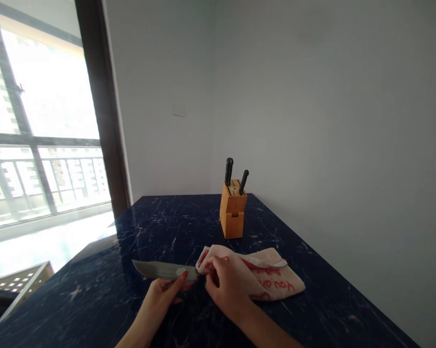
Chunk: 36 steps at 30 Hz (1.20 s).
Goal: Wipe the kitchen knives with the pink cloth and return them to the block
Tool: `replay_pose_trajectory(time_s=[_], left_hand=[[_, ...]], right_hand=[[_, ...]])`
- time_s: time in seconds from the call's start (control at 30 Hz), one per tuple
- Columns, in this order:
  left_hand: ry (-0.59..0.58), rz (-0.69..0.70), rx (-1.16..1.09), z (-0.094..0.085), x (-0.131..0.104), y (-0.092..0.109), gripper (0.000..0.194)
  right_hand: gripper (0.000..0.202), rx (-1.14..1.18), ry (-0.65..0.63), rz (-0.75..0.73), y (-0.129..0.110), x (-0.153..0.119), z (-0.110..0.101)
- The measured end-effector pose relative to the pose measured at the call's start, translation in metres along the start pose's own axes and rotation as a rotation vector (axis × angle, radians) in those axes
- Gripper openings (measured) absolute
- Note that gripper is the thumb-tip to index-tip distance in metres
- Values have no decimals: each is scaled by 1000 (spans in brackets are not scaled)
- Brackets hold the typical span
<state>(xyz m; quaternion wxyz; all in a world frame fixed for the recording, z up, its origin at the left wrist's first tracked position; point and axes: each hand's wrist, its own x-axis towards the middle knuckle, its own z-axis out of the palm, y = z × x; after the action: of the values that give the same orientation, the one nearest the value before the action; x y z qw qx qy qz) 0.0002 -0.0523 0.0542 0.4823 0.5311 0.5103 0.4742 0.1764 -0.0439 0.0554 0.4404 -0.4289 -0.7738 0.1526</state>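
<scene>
A knife (156,269) lies nearly level above the dark table, its broad blade pointing left and a pale oval mark near its wide end. My left hand (165,292) is closed on that wide end, thumb on the near face. Its handle is not plainly visible; hands and cloth cover that area. With bent fingers, my right hand (227,285) pinches the edge of a pale pink towel (275,280) against the right end of the knife. The rest of the towel, with red lettering and a red stripe, spreads rightward over the tabletop.
Behind the towel a wooden knife block (232,217) stands upright, holding two black-handled knives (229,171). The blue-black marbled table (160,227) meets a grey wall (312,121) along its right side. A large window (51,96) and a perforated chair-like piece (22,282) are at left.
</scene>
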Motion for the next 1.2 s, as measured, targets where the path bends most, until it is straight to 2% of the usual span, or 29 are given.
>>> replay_pose_trajectory(time_s=[0.13, 0.37, 0.6, 0.87, 1.0, 1.2], left_hand=[[-7, -1, 16, 0, 1, -2, 42], [22, -13, 6, 0, 2, -4, 46], [29, -28, -35, -1, 3, -7, 42], [10, -76, -65, -7, 9, -18, 39], [30, -62, -74, -7, 9, -16, 40], [9, -24, -60, 0, 2, -5, 42]], right_hand=[[23, 2, -53, -70, -6, 1, -2], [24, -29, 0, 61, 0, 0, -5], [24, -35, -97, -65, -9, -1, -8], [16, -206, -64, 84, 5, 4, -6], [16, -231, -30, 109, 11, 3, -6], [24, -82, -71, -29, -3, -1, -8]])
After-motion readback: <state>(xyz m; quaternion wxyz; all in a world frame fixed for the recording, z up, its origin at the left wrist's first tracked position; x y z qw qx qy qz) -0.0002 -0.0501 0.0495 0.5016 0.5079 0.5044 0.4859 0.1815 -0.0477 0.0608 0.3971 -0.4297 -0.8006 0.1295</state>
